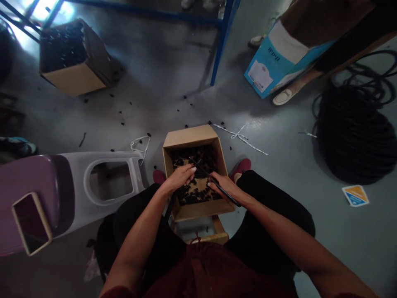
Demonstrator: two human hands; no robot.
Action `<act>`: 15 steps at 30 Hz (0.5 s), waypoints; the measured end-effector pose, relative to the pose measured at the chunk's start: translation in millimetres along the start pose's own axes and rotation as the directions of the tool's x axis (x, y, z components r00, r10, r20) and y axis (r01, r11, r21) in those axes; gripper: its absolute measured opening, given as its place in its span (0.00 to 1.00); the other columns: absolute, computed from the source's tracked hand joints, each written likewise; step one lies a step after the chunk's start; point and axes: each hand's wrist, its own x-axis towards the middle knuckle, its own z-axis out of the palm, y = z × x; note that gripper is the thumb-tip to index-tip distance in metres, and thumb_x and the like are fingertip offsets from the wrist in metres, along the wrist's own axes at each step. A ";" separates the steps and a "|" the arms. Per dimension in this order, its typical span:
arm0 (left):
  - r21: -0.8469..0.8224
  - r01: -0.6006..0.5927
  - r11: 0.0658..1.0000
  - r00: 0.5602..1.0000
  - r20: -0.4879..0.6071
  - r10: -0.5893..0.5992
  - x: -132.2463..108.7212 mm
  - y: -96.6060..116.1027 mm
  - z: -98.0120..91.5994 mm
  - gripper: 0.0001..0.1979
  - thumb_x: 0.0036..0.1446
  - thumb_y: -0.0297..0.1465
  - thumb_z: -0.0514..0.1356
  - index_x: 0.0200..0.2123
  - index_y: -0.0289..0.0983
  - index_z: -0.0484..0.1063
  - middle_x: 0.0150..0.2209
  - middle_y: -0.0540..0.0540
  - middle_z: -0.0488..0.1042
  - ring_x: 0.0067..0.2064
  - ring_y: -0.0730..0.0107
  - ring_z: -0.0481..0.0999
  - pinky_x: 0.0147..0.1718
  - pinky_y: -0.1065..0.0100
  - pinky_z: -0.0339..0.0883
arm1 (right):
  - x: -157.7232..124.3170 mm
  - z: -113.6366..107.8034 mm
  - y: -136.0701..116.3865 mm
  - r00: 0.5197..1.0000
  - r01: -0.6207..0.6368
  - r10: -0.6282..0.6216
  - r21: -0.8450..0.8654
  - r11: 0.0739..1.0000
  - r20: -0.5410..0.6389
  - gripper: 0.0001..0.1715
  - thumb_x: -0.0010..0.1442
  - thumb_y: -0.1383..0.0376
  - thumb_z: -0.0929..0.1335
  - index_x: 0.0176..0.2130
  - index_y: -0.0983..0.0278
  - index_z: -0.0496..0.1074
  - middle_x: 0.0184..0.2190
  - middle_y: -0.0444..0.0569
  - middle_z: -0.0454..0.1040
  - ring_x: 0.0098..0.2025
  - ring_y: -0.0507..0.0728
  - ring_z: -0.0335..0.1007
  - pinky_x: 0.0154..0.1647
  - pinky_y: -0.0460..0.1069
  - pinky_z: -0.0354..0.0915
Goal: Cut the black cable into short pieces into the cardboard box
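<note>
Nearest box (192, 136): smooth, matt brown cardboard. Stool (80, 207): smooth plastic, purple seat (31, 178) faintly glossy. Trousers (288, 203): matt black cloth.

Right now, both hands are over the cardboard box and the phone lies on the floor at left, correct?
Wrong surface: the head view shows the phone on the purple stool at left. Left hand and right hand are indeed over the cardboard box.

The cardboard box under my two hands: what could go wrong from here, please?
The left hand is near the tip of the long dark item in the right hand; a slip might hurt it. Small black pieces could also spill from the cardboard box onto the floor, where similar ones lie.
</note>
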 end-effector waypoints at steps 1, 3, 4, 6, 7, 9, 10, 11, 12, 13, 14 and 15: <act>-0.085 0.016 0.996 1.000 0.018 -0.015 -0.5 0.1 0.6 0.18 0.55 0.45 0.55 0.27 0.35 0.61 0.22 0.53 0.61 0.19 0.80 0.58 0.17 0.76 0.50 | 0.0 -1.4 -0.5 1.000 0.000 0.000 -0.012 1.000 -0.004 0.07 0.60 0.64 0.61 0.40 0.64 0.63 0.31 0.48 0.71 0.31 0.53 0.68 0.32 0.46 0.58; -0.291 0.049 0.956 0.997 0.065 -0.031 -1.6 0.2 2.2 0.19 0.54 0.46 0.57 0.33 0.34 0.64 0.24 0.53 0.63 0.20 0.81 0.59 0.16 0.77 0.50 | -0.1 -4.3 -1.3 1.000 -0.008 0.007 -0.032 0.999 -0.018 0.07 0.60 0.64 0.61 0.39 0.64 0.64 0.31 0.48 0.71 0.31 0.54 0.68 0.32 0.46 0.58; -0.391 0.074 0.917 0.995 0.095 -0.040 -2.2 0.5 3.0 0.19 0.54 0.46 0.57 0.36 0.34 0.65 0.25 0.52 0.64 0.20 0.81 0.60 0.16 0.77 0.51 | -0.3 -5.7 -1.5 1.000 -0.009 0.008 -0.041 0.999 -0.028 0.08 0.60 0.63 0.61 0.39 0.64 0.64 0.32 0.48 0.71 0.32 0.54 0.68 0.33 0.46 0.58; -0.538 0.135 0.832 0.986 0.158 -0.058 -3.3 1.5 4.6 0.20 0.54 0.44 0.58 0.40 0.33 0.66 0.25 0.51 0.65 0.20 0.81 0.61 0.16 0.77 0.51 | -0.3 -7.7 -0.9 0.999 0.005 -0.008 -0.058 0.998 -0.048 0.08 0.60 0.63 0.61 0.40 0.63 0.64 0.33 0.49 0.72 0.34 0.54 0.68 0.35 0.47 0.58; -0.580 0.161 0.799 0.981 0.181 -0.066 -3.8 2.1 5.1 0.20 0.54 0.43 0.59 0.41 0.32 0.66 0.26 0.50 0.65 0.20 0.81 0.61 0.16 0.77 0.51 | -0.2 -8.1 0.0 0.998 0.020 -0.024 -0.067 0.998 -0.054 0.08 0.60 0.63 0.61 0.41 0.63 0.64 0.34 0.50 0.72 0.35 0.55 0.68 0.36 0.47 0.58; -0.618 0.195 0.762 0.974 0.212 -0.078 -4.3 3.3 5.4 0.19 0.53 0.41 0.60 0.40 0.31 0.67 0.26 0.50 0.64 0.20 0.82 0.60 0.15 0.78 0.49 | 0.5 -7.8 2.8 0.997 0.048 -0.053 -0.081 0.996 -0.053 0.10 0.60 0.64 0.62 0.42 0.64 0.64 0.36 0.51 0.72 0.37 0.55 0.67 0.38 0.47 0.59; -0.621 0.199 0.758 0.973 0.215 -0.080 -4.3 3.6 5.2 0.18 0.53 0.40 0.61 0.40 0.31 0.67 0.25 0.51 0.64 0.19 0.83 0.59 0.14 0.79 0.47 | 1.0 -7.3 4.4 0.997 0.056 -0.060 -0.084 0.995 -0.049 0.11 0.60 0.63 0.62 0.43 0.64 0.64 0.37 0.51 0.71 0.38 0.55 0.67 0.39 0.47 0.59; -0.618 0.194 0.762 0.975 0.210 -0.078 -3.9 3.7 5.0 0.19 0.52 0.40 0.62 0.40 0.31 0.67 0.25 0.51 0.63 0.19 0.84 0.58 0.14 0.79 0.46 | 1.6 -6.7 6.0 0.997 0.059 -0.063 -0.086 0.995 -0.044 0.12 0.60 0.63 0.62 0.44 0.64 0.64 0.38 0.52 0.71 0.38 0.55 0.67 0.40 0.48 0.59; -0.611 0.183 0.770 0.977 0.200 -0.073 -3.4 3.6 4.7 0.19 0.51 0.40 0.62 0.39 0.31 0.67 0.25 0.51 0.63 0.19 0.84 0.57 0.14 0.80 0.45 | 2.2 -6.1 7.4 0.997 0.057 -0.061 -0.087 0.995 -0.041 0.13 0.60 0.63 0.62 0.44 0.65 0.64 0.39 0.52 0.71 0.40 0.56 0.67 0.41 0.48 0.59; -0.602 0.168 0.781 0.980 0.187 -0.067 -2.8 3.3 4.4 0.19 0.51 0.40 0.63 0.39 0.31 0.67 0.25 0.52 0.62 0.18 0.85 0.57 0.14 0.80 0.44 | 2.7 -5.8 8.5 0.998 0.052 -0.056 -0.087 0.995 -0.039 0.14 0.60 0.62 0.62 0.45 0.65 0.64 0.40 0.53 0.70 0.41 0.56 0.67 0.42 0.49 0.59; -0.591 0.153 0.792 0.983 0.173 -0.061 -2.2 3.1 4.3 0.20 0.50 0.41 0.63 0.39 0.31 0.67 0.24 0.52 0.62 0.18 0.85 0.56 0.13 0.80 0.44 | 3.1 -5.7 9.1 0.998 0.048 -0.051 -0.085 0.995 -0.036 0.15 0.60 0.62 0.62 0.46 0.66 0.63 0.42 0.54 0.70 0.43 0.57 0.66 0.43 0.49 0.59; -0.580 0.140 0.803 0.986 0.160 -0.056 -1.7 2.8 4.3 0.20 0.50 0.41 0.63 0.39 0.31 0.68 0.24 0.52 0.62 0.18 0.85 0.56 0.13 0.80 0.44 | 3.4 -6.0 9.3 0.998 0.045 -0.048 -0.080 0.996 -0.032 0.16 0.60 0.61 0.62 0.47 0.66 0.63 0.43 0.54 0.69 0.44 0.57 0.66 0.44 0.49 0.59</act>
